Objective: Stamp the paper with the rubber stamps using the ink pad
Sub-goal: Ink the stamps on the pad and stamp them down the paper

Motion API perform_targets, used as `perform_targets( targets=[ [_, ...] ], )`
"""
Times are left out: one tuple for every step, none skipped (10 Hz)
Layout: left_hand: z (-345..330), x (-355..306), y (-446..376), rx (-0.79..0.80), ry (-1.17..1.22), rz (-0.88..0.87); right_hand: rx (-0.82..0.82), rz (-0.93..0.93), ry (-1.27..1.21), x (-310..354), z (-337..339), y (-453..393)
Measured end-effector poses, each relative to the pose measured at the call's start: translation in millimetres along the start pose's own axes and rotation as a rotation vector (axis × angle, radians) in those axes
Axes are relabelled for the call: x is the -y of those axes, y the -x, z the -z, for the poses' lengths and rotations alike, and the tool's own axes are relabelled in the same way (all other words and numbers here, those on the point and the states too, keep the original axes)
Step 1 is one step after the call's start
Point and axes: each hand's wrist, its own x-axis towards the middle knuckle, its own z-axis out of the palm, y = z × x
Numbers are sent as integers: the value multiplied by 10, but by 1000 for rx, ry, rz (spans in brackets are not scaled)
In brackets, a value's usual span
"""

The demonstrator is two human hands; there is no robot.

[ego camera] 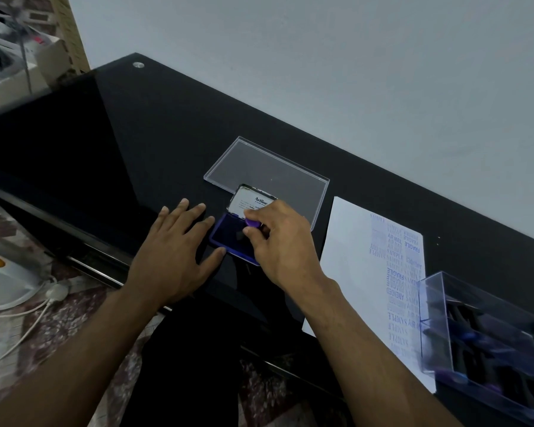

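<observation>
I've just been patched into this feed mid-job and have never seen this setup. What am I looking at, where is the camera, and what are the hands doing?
There is no machine here: a person works with two bare hands, and the single picture comes from a camera on their head, looking forward and down.

The surface is a glossy black table. The left hand lies flat and open, its fingertips at the edge of the open blue ink pad. The right hand pinches a purple-handled rubber stamp over the pad; whether it touches the ink is hidden.

Behind the pad lies a clear plastic lid. To the right is the white paper, already covered with blue prints such as SAMPLE and FRAGILE. At far right, a clear box holds more stamps.
</observation>
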Motion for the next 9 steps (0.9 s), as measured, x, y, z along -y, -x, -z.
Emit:
perform_targets(
  targets=[
    [-3,1,8,-4,5,-2,-1,0,6,-1,-20,-16],
    [-9,4,9,-7,11,-1,8,2,17,-14,-35,-25],
    [-8,0,9,-5,10,1,12,-7,3,-9,-23,-25],
    [-10,-1,14,-5,6,3,22,-7,-3,-3,-13,-24],
    [-16,7,11,-3,4,2,35,-6,16,-4,-12,-35],
    [-17,10,11,-2,5,4,40,-15,18,3,-8,-30],
    [-15,7,10,-1,1,5,39,-19,-1,10,9,-20],
    [-10,4,7,2,-4,7,44,-16,0,11,23,-21],
    [-6,5,4,7,-7,11,44,-23,-12,17,22,-18]
  ],
)
